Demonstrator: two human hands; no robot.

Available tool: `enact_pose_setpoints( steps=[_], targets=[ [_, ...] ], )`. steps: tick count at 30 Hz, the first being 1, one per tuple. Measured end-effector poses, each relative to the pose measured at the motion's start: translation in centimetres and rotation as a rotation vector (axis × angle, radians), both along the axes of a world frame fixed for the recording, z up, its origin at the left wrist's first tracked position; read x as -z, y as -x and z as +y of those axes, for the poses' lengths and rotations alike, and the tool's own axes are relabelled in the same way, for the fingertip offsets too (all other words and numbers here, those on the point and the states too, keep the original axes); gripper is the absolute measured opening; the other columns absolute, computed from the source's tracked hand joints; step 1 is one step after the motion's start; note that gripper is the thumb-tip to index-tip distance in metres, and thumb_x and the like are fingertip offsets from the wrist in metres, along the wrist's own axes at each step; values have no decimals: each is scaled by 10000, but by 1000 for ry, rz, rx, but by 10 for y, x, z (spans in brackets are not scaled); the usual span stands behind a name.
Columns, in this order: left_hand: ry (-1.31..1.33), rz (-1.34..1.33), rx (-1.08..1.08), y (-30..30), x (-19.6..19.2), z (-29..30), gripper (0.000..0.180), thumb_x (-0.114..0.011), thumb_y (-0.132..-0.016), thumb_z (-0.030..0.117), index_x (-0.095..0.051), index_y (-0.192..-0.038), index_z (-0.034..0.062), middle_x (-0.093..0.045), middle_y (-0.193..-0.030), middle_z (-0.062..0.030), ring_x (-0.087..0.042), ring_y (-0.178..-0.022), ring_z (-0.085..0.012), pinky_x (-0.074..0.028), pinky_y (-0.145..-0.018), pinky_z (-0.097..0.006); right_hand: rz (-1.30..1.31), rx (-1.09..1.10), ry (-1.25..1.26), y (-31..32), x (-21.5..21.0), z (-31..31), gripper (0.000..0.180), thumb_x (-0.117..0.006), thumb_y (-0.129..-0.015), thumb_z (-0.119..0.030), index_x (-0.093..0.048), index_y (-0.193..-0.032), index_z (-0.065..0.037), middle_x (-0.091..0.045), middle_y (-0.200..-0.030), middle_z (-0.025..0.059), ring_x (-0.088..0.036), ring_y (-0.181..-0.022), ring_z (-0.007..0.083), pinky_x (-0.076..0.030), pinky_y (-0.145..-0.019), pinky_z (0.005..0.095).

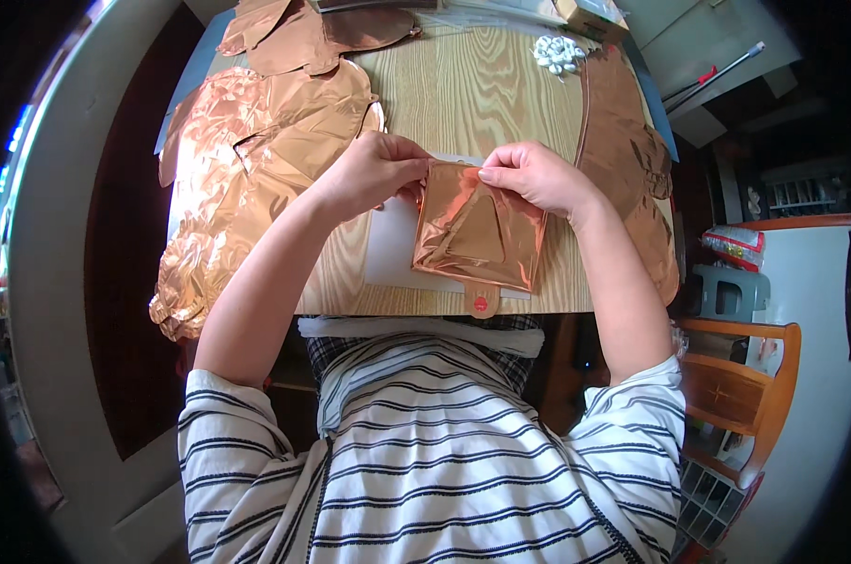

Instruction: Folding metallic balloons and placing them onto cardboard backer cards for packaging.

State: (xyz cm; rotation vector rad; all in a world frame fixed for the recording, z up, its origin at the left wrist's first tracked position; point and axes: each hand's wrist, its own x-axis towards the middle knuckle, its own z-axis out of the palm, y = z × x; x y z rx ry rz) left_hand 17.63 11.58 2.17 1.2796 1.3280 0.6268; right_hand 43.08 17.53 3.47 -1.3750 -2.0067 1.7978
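A folded copper-coloured foil balloon [482, 226], roughly square with a triangular crease in its middle, lies at the table's near edge. Its tab [483, 300] with a red dot points toward me and overhangs that edge. My left hand [380, 171] pinches the balloon's upper left corner, thumb and fingers closed. With thumb and fingers pressed together, my right hand [536, 177] grips the top edge further right. Under the balloon is a white sheet [388, 246], mostly covered by foil and hands.
Crinkled foil balloons [265, 141] pile along the table's left side, with more flat foil [322, 38] at the far left. Further foil [627, 160] covers the right side. White clustered pieces [558, 54] and a small box [592, 17] sit far right. A wooden chair [740, 390] stands right.
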Motion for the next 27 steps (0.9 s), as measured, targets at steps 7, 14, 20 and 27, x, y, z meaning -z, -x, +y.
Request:
enact_pose_setpoints(
  steps=[7,14,20,27],
  targets=[
    [103,-55,-96,-2,9,2,250,-636,-1012,257,-720,-1069,29,-732,-835,-13,-669,-709,-49,-420,-501,-193,79,-1,4,-2,7,2,186,-632,-1017,-181,-709,-981,-17,-609,-701,-25,-473,-499,47,-380,-444,247],
    [262,-318,-233,-6,9,-4,207,-604,-1025,201,-676,-1018,7,-714,-848,-51,-657,-672,-108,-503,-581,-230,-3,-67,-49,0,4,3,202,-642,-1007,-213,-714,-990,-25,-613,-722,-25,-501,-576,48,-417,-500,252],
    [409,-487,-247,3,7,-1,221,-628,-1014,178,-674,-1051,-35,-724,-916,-76,-682,-756,-119,-556,-662,-253,-61,-62,-140,2,19,5,215,-638,-1002,-227,-705,-973,-25,-596,-709,-13,-508,-562,82,-424,-477,279],
    [43,20,-122,-3,10,-9,271,-649,-1013,215,-713,-1029,-47,-728,-879,-58,-670,-731,-86,-569,-682,-244,-96,-59,-85,12,8,1,196,-627,-1025,-198,-678,-941,-28,-570,-699,-39,-483,-558,57,-393,-489,257]
  ],
)
